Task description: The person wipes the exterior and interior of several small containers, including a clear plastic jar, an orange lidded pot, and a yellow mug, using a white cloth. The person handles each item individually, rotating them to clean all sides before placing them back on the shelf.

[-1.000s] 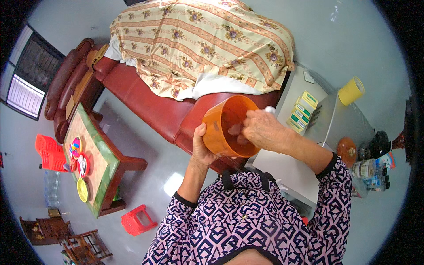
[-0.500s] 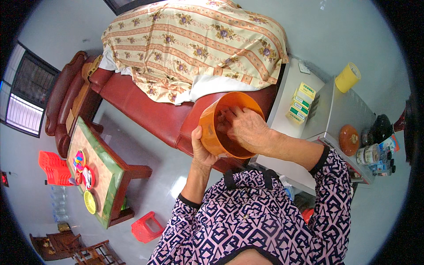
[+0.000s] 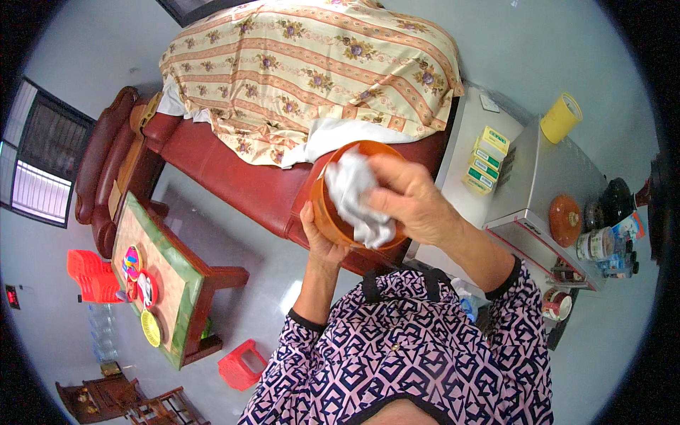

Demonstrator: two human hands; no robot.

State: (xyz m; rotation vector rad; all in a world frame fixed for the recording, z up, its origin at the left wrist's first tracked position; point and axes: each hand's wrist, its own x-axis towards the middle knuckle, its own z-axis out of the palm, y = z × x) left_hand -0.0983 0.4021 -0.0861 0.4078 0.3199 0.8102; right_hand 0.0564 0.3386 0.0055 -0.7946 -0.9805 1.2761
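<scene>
My left hand (image 3: 324, 237) holds an orange cylindrical container (image 3: 327, 212) by its outer side, with the mouth tilted toward me. Over that mouth, my right hand (image 3: 414, 202) pinches a crumpled white cloth (image 3: 352, 195) between thumb and fingers. The cloth hangs across the opening and hides most of the inside, and its edges are slightly blurred. I cannot tell whether anything else lies in the container.
Beyond the container is a red leather sofa (image 3: 223, 180) under a floral cover (image 3: 304, 78). A stone-topped table (image 3: 166, 283) with baskets and a red stool (image 3: 242, 365) stand left. To the right, yellow-green boxes (image 3: 486, 163) sit beside a silver cabinet (image 3: 531, 184) bearing a yellow cup (image 3: 561, 118).
My right hand has come up out of the container, bringing the white cloth into sight. The left hand keeps its hold on the container.
</scene>
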